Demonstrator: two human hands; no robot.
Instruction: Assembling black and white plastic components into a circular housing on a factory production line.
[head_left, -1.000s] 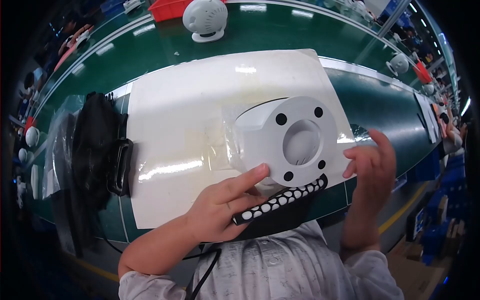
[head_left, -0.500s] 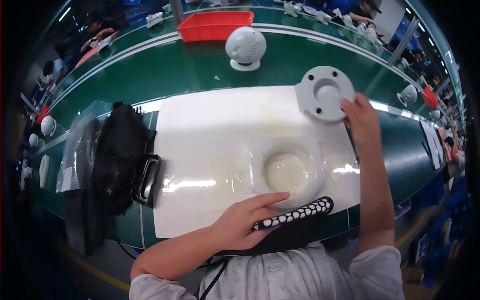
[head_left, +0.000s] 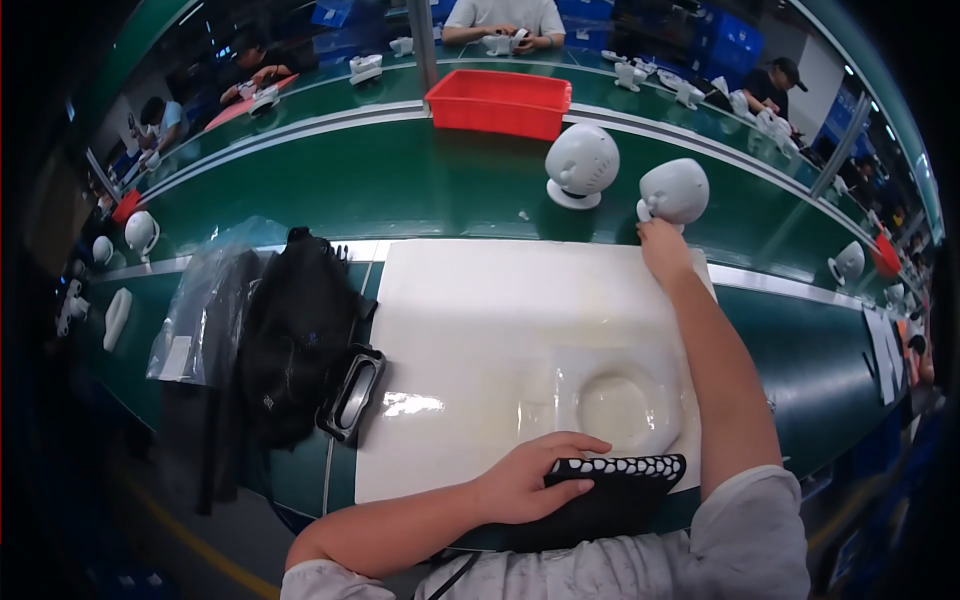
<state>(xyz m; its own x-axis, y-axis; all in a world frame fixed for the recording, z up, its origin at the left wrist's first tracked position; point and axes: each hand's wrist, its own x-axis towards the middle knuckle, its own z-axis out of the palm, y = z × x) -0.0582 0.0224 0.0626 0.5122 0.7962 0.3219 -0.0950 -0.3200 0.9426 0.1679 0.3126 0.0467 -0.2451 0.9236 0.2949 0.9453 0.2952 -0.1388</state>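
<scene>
The right hand (head_left: 664, 243), a moment ago lifting a white round part, now grips it set down on the far green table (head_left: 400, 185) beside another, while the left hand (head_left: 530, 478) rests flat and open on the black perforated pad (head_left: 620, 480) at the near edge.

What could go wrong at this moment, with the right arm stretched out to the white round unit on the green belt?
1. The right hand grips the white round unit only at its base, at full reach; it might tip or slip.
2. A second round unit stands close beside it and could get knocked.
3. The left hand rests on the perforated black piece at the white mat's near edge; leaning could push it off.
</scene>
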